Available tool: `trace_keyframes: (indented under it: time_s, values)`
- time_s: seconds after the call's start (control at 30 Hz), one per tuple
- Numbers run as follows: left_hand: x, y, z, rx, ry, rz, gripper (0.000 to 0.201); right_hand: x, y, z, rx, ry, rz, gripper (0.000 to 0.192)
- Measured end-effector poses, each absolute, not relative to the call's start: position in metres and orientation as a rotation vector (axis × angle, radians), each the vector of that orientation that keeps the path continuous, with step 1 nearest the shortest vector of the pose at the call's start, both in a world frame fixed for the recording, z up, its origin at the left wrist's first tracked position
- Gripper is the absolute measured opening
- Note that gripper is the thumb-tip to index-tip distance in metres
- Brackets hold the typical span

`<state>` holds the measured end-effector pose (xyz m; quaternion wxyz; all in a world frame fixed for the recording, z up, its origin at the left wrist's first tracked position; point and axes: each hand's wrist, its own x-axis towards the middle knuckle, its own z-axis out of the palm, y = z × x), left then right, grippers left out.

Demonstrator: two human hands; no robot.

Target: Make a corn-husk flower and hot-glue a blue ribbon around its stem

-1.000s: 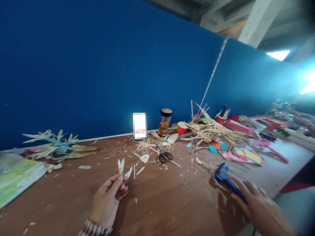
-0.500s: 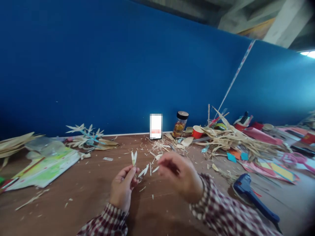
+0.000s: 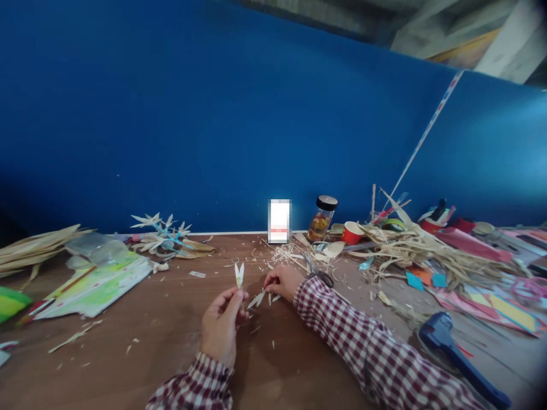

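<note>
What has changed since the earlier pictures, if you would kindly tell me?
The right hand has let go of the blue glue gun, now lying on the table, and moved left to the small pale pieces; whether it grips one is unclear. The view has turned left. The left hand still holds the forked pale piece.

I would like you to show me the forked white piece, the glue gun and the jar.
Forked white piece (image 3: 239, 281), head view: where its two tips join.
Glue gun (image 3: 464, 361), head view: its blue handle.
Jar (image 3: 320, 224), head view: its see-through side.
</note>
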<state>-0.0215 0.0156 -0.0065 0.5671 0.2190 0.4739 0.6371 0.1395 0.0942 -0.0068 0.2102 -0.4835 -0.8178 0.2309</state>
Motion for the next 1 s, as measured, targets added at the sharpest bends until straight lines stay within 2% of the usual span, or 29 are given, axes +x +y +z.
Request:
trace_keyframes:
  time_s: [0.23, 0.5, 0.63, 0.8, 1.0]
  values:
    - [-0.021, 0.016, -0.004, 0.469, 1.105, 1.489, 0.028, 0.156, 0.09, 0.012, -1.297, -2.198, 0.619, 0.007]
    - [-0.016, 0.013, -0.003, 0.432, 1.04, 1.408, 0.011, 0.193, 0.072, 0.048, -1.46, -1.95, 0.3, 0.005]
    - [-0.012, 0.01, -0.006, 0.439, 1.019, 1.342, 0.004, 0.187, 0.042, 0.062, -1.312, -2.185, 0.357, 0.008]
    - [-0.01, 0.008, -0.011, 0.458, 0.999, 1.312, 0.007, 0.158, 0.001, 0.05, -1.14, -2.773, 0.282, 0.009]
    - [-0.008, 0.008, -0.01, 0.477, 1.027, 1.283, 0.014, 0.146, 0.0, 0.035, -1.259, -2.557, 0.277, 0.006]
